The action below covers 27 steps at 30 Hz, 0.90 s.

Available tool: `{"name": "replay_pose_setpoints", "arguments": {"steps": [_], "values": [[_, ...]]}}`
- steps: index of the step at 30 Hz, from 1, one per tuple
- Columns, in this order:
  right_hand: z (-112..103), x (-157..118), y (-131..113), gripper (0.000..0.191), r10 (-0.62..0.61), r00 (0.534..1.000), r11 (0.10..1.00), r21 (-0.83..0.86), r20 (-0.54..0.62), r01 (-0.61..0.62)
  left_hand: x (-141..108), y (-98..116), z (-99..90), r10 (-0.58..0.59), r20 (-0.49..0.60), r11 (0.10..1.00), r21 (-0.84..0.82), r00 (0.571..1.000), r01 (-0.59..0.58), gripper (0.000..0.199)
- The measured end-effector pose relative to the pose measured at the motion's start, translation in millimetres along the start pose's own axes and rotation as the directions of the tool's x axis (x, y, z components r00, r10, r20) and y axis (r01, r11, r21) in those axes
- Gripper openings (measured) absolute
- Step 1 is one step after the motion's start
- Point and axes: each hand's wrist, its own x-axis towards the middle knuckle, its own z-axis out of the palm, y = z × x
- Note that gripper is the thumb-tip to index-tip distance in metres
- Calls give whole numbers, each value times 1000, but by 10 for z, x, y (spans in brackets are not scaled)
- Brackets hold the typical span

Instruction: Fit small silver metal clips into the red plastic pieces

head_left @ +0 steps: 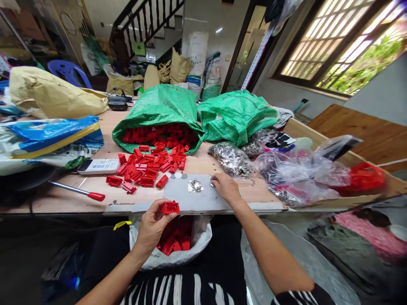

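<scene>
Between the thumb and fingers of my left hand [153,223] is a red plastic part [171,207], held above the table's front edge. My right hand [225,187] rests at the right side of a grey mat [178,197], its fingers pinched on a small piece too small to make out. Near the mat's middle lies a pile of small silver pieces [195,186]. Loose red parts [146,181] are heaped to the left of the mat, in front of a green sack [162,103] full of them. Below my left hand, a white sack [203,239] holds more red parts.
Bags of metal pieces [231,159] and clear plastic bags [305,169] lie at the right. A second green sack [235,114] stands behind. At the left are a white box [99,166], a red-handled lever [96,196] and a blue and white bag [54,137].
</scene>
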Motion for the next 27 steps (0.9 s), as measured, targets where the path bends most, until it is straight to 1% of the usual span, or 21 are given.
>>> {"name": "replay_pose_setpoints", "arguments": {"steps": [3, 6, 8, 10, 12, 14, 16, 18, 20, 23, 27], "values": [[4, -86, -64, 14, -12, 999, 997, 71, -29, 15, -5, 25, 29, -3, -13, 1000, 16, 1000, 3, 30], [61, -216, -138, 14, -86, 996, 964, 248, -36, 93, -3, 33, 49, -6, -13, 1000, 11, 1000, 6, 29], [122, -302, -164, 11, -141, 990, 935, 325, -18, 139, 3, 30, 44, 1, -9, 1000, 20, 1000, -1, 29], [174, -373, -173, 9, -160, 987, 937, 315, -2, 153, 7, 33, 27, 3, -7, 999, 48, 1000, -3, 31], [184, -427, -195, 7, -163, 986, 939, 304, -23, 163, 9, 46, 8, -8, -5, 996, 89, 1000, 8, 35], [136, -474, -264, 8, -213, 976, 905, 368, -47, 215, 8, 66, -1, -42, 17, 995, 88, 999, 40, 42], [44, -525, -390, 10, -325, 945, 817, 490, -42, 303, 7, 83, 4, -92, 61, 996, 1, 994, 92, 49], [-57, -580, -550, 12, -451, 892, 713, 592, -25, 377, 5, 96, 20, -128, 104, 982, -124, 986, 140, 53], [-130, -629, -699, 15, -538, 843, 651, 629, -12, 425, -1, 110, 37, -138, 126, 965, -205, 982, 162, 53], [-163, -670, -832, 17, -604, 797, 624, 623, 0, 472, -17, 140, 47, -146, 146, 953, -246, 978, 179, 49], [-124, -693, -859, 15, -639, 769, 599, 629, 2, 496, -45, 174, 37, -163, 180, 934, -289, 970, 210, 47]]}}
